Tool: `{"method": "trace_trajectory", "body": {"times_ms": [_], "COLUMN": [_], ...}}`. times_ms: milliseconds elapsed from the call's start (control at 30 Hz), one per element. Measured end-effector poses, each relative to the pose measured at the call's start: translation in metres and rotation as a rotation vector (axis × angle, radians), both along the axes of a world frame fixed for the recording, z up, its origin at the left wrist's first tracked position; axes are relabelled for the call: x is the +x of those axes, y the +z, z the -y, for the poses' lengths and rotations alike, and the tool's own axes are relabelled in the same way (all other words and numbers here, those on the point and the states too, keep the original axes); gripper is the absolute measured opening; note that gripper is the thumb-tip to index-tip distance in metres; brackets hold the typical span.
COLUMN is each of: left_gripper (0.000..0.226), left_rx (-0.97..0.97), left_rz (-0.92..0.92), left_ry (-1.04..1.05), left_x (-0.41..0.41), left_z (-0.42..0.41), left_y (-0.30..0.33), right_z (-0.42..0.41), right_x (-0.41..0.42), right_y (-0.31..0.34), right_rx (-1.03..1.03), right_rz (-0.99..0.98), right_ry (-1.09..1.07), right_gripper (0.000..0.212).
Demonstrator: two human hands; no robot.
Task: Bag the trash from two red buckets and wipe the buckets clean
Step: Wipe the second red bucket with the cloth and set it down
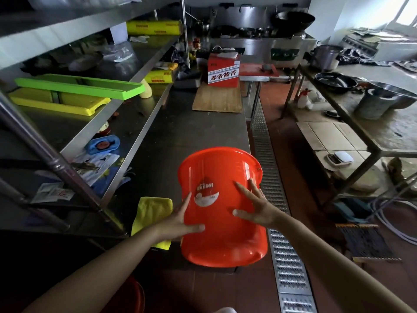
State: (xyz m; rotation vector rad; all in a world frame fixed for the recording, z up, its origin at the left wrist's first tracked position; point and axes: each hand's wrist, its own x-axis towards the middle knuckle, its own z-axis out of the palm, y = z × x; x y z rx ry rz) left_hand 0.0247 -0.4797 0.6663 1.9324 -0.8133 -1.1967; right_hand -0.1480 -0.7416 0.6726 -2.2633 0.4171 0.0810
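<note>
A red bucket (222, 206) is held up between two hands, near the edge of the steel counter (180, 132). It is tipped so that its bottom points back at the person and its mouth faces away. The left hand (180, 220) is pressed flat on the left side, with straight fingers and the thumb laid across the wall. The right hand (257, 206) is pressed on the right side with its fingers spread wide. Nothing is pinched; the bucket is just squeezed between two open palms.

The inside cannot be seen, so it cannot be told if trash is left in it. It looks like the wiping step is in hand. Next, the yellow cloth (151, 215) would need to be picked up, so one hand must let go while the other keeps the bucket steady.

The bucket is smooth, shiny plastic, round, with a white and red sticker (205, 193) on it. The cloth looks soft and fuzzy and is lying on the counter just beside the left hand. At the bottom edge, a bit of a second red bucket (136, 294) can be seen. Farther off, a wooden board (217, 98) and a red box (223, 68) are seen on the counter.
</note>
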Motion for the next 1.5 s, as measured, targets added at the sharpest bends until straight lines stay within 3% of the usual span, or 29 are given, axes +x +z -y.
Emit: {"method": "trace_trajectory", "body": {"times_ms": [100, 200, 267, 367, 433, 600, 667, 800, 967, 1067, 1233, 1400, 1500], "left_gripper": [0.144, 0.145, 0.143, 0.103, 0.087, 0.116, 0.12, 0.124, 0.108, 0.102, 0.102, 0.089, 0.086], "left_rx": [0.09, 0.175, 0.277, 0.149, 0.018, 0.109, 0.153, 0.174, 0.166, 0.153, 0.156, 0.093, 0.086], "left_rz": [0.165, 0.226, 0.41, 0.833, 0.949, 0.908, 0.949, 0.994, 0.926, 0.865, 0.891, 0.829, 0.882], "left_ry": [-0.116, -0.112, -0.145, -0.061, 0.019, -0.134, -0.168, -0.139, -0.128, -0.093, -0.131, -0.095, -0.136], "left_x": [-0.022, -0.027, -0.014, 0.014, 0.031, 0.044, 0.044, 0.043, 0.028, 0.013, -0.028, -0.077, -0.102], "left_z": [-0.004, -0.003, 0.007, 0.036, 0.063, 0.128, 0.142, 0.15, 0.122, 0.092, 0.036, -0.024, -0.053], "left_y": [-0.023, -0.026, -0.018, 0.008, 0.027, 0.049, 0.05, 0.053, 0.057, 0.059, 0.043, 0.014, 0.0], "right_z": [-0.016, -0.024, -0.022, -0.017, -0.016, -0.016, -0.015, -0.005, 0.027, 0.046, 0.058, 0.035, 0.016], "right_x": [-0.018, -0.026, -0.026, -0.025, -0.025, -0.02, -0.018, -0.016, -0.007, 0.008, 0.028, 0.033, 0.029], "right_y": [-0.032, -0.047, -0.043, -0.035, -0.031, -0.025, -0.022, -0.012, 0.003, 0.005, -0.015, -0.026, -0.017], "right_rx": [-0.199, -0.176, -0.182, -0.205, -0.226, -0.329, -0.329, -0.268, -0.01, 0.132, 0.553, 0.557, 0.457], "right_rz": [0.018, 0.069, 0.055, 0.066, 0.102, 0.296, 0.303, 0.28, 0.153, 0.107, -0.075, -0.067, -0.079], "right_ry": [0.048, -0.07, -0.102, -0.145, -0.159, -0.194, -0.221, -0.394, -0.768, -0.775, -0.691, -0.646, -0.658], "right_gripper": [0.104, 0.101, 0.101, 0.091, 0.077, 0.024, 0.013, 0.02, 0.02, 0.036, 0.037, 0.025, 0.028]}}
